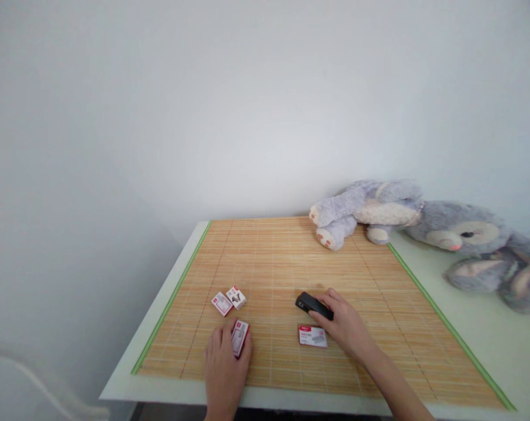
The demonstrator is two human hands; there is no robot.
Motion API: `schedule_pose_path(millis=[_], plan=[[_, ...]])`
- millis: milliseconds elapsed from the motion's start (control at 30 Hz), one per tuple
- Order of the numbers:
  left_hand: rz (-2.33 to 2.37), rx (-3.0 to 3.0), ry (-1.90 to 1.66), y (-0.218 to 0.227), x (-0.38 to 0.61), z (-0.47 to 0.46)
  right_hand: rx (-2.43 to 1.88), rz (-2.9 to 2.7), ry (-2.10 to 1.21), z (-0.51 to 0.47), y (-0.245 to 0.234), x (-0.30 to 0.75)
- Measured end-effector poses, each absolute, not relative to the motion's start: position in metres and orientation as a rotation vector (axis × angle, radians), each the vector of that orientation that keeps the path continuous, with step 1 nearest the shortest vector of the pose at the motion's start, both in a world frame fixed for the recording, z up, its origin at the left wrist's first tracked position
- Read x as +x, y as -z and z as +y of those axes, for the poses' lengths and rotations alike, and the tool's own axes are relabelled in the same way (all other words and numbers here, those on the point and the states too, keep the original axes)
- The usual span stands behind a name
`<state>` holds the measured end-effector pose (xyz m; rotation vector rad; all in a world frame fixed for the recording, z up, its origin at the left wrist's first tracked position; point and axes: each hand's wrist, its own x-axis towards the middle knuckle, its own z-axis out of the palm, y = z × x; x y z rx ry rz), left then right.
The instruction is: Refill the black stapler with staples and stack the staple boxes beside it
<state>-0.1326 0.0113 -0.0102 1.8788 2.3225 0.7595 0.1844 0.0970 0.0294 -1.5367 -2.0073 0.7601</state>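
Observation:
My left hand (223, 365) rests on the bamboo mat (274, 263), its fingers closed round a small red-and-white box (240, 337). My right hand (346, 324) lies further right, its fingers wrapped over the near end of a black stapler (311, 304) that sits flat on the mat. A flat white-and-red staple box (312, 336) lies just left of my right wrist. Two more small red-and-white boxes (229, 300) sit side by side, just beyond my left hand.
A grey plush rabbit (427, 228) lies across the far right of the white table (172, 275), its feet on the mat's corner. A plain white wall stands behind. The table's left and near edges drop off.

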Motion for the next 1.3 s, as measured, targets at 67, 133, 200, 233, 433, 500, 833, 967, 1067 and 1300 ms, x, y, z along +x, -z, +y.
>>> schedule_pose_path(millis=[67,133,200,233,433,500,833,967,1067,1300], plan=[[2.262,1.871,-0.778,0.01,-0.119,0.008,-1.566,-1.995,-0.766,0.096,-0.03,0.186],[2.191,1.848,-0.781,0.01,-0.104,0.003,-1.591,-1.975,-0.784,0.095,-0.03,0.187],[2.115,1.815,-0.767,0.007,-0.087,-0.002,-1.605,-1.939,-0.81,0.093,-0.03,0.186],[2.082,1.798,-0.757,0.006,-0.079,-0.004,-1.61,-1.912,-0.824,0.091,-0.03,0.185],[1.978,1.795,-0.694,-0.001,-0.044,0.002,-1.673,-1.74,-0.892,0.075,-0.024,0.181],[1.951,1.809,-0.699,-0.002,-0.042,0.009,-1.688,-1.711,-0.904,0.07,-0.023,0.179],[1.673,2.112,-0.713,-0.025,-0.025,0.043,-1.756,-1.591,-0.867,0.062,-0.028,0.18],[1.952,2.005,-0.78,-0.018,-0.007,0.049,-1.773,-1.491,-0.872,0.062,-0.018,0.179],[1.937,2.019,-0.822,-0.015,-0.002,0.049,-1.726,-1.418,-0.894,0.063,-0.011,0.175],[1.58,2.091,-0.752,-0.02,-0.018,0.04,-1.681,-1.325,-0.936,0.069,-0.009,0.168]])
